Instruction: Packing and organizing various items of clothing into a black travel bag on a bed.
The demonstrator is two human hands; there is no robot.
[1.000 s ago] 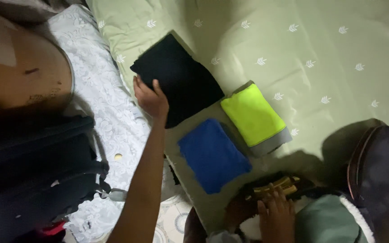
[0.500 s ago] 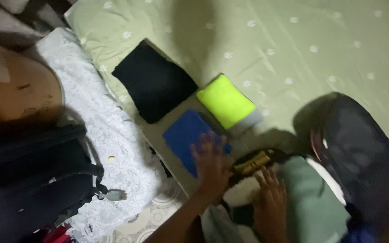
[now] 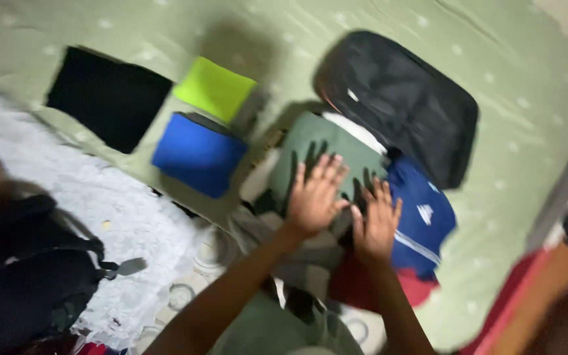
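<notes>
While your left hand (image 3: 311, 200) and right hand (image 3: 374, 227) lie flat with fingers spread, pinching nothing, the green garment (image 3: 320, 148) under them on the bed looks soft and light; hold its folded edge.

Dim, uneven indoor light with a greenish cast; the whole view is smeared by motion blur. Both hands' fingers throw soft shadows onto the green garment (image 3: 323, 141). The left corner and right edge sink into darkness, nothing sharply focused

Hands (image 3: 313, 197) apparently pressing green garment (image 3: 310, 141).
</notes>
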